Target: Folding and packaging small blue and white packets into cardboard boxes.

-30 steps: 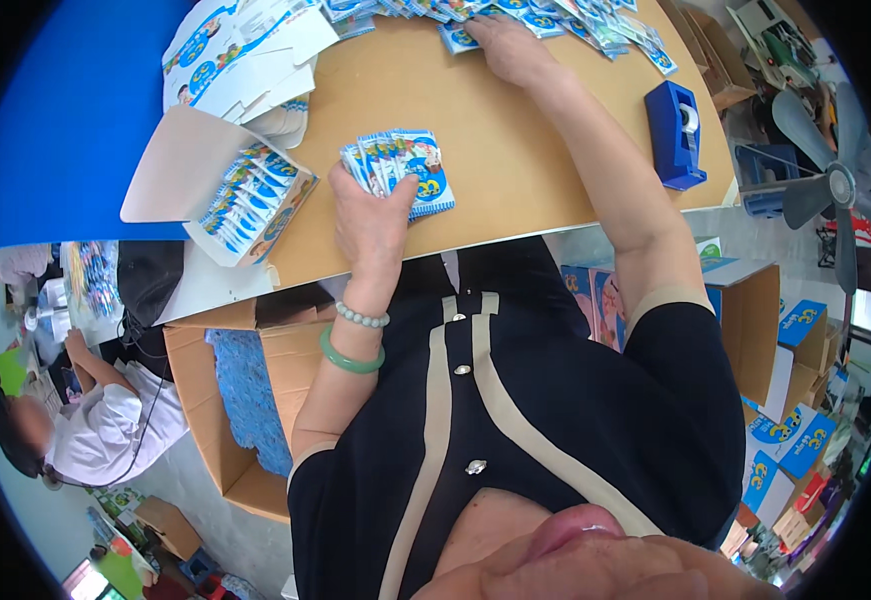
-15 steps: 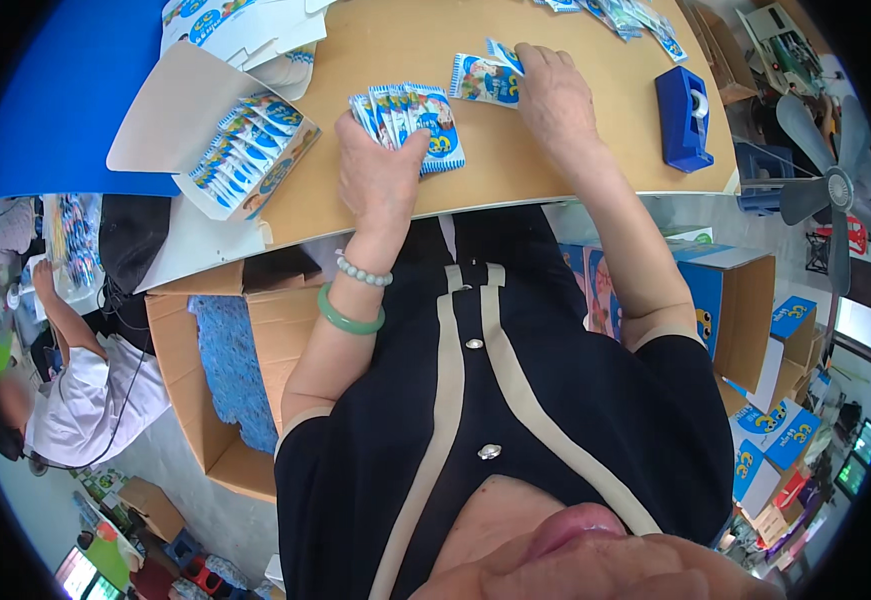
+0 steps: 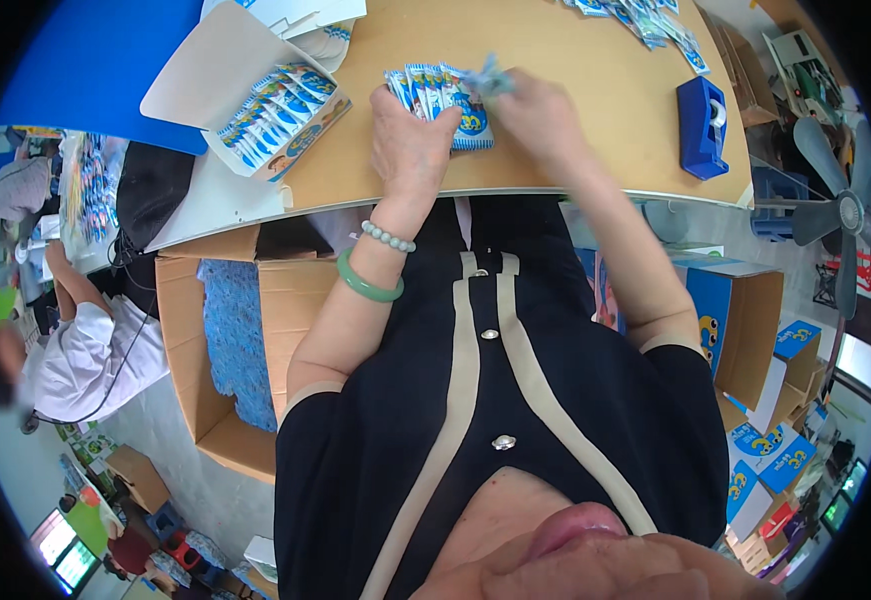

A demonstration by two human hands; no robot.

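Note:
My left hand [image 3: 411, 150] is closed around a row of small blue-and-white packets [image 3: 472, 118] that lean together on the tan table. Its thumb presses on the front packet. Close by on the right, my right hand [image 3: 535, 118] pinches a blurred packet [image 3: 489, 76] by its edge, right at the top of the row. Whether it holds one packet or two cannot be made out. Left of my left hand lies an open white carton [image 3: 195, 68] with its lid folded back, and a row of similar packets [image 3: 277, 118] fills it.
A blue tape dispenser [image 3: 701, 130] stands at the table's right edge. Loose packets [image 3: 645, 22] lie at the far right, flat cartons [image 3: 300, 12] at the far left. Below the table are a cardboard box [image 3: 183, 350] and a fan [image 3: 845, 212]. Another person [image 3: 95, 345] sits at left.
My right hand has moved left and lifted its packets off the table to the row in my left hand. The whole view has shifted slightly.

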